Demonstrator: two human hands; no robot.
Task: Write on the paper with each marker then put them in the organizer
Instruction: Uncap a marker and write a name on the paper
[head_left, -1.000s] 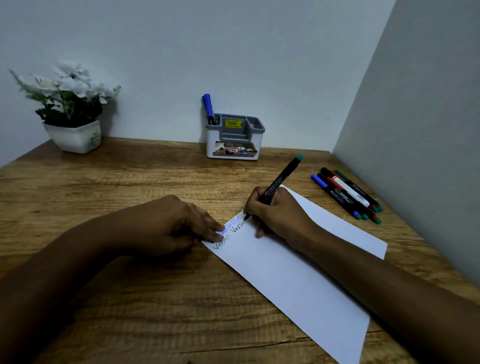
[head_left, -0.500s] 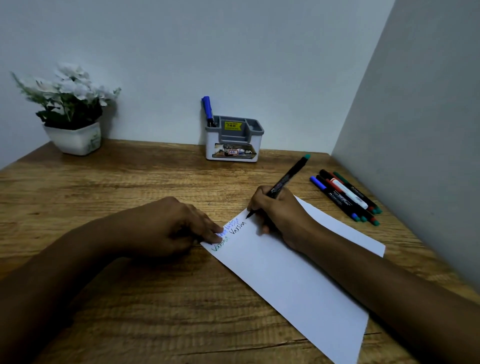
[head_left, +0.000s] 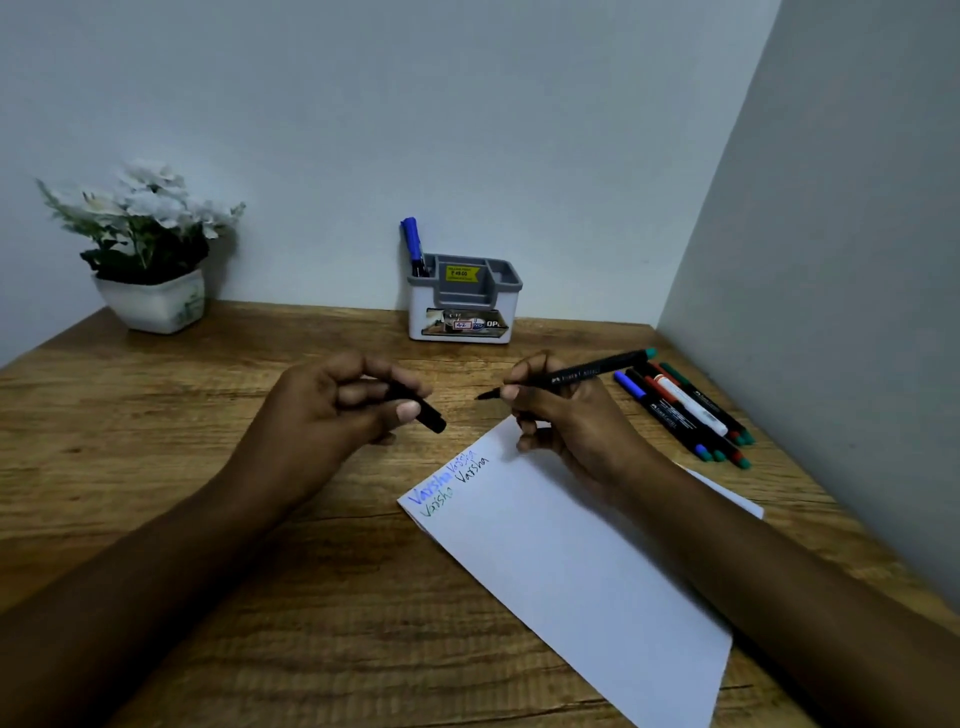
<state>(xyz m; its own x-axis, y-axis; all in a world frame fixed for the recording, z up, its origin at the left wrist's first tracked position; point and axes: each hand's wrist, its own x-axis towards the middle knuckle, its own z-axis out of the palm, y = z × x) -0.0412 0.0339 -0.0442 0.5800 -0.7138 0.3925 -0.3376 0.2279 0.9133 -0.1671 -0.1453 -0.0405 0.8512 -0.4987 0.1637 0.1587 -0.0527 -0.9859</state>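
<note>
Pointing leftward, the uncapped marker (head_left: 597, 370) is gripped in the right hand (head_left: 571, 426). The cap (head_left: 431, 418) is pinched by the left hand (head_left: 327, 410), near the tip.

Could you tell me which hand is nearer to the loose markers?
Right. The right hand, gripping a marker, is just left of the loose markers; the left hand, holding a cap, is farther left.

dim, flat light, soft shadow right of the plant (head_left: 150, 244); forearms dark, wide-angle bend at edges, focus ok
</note>
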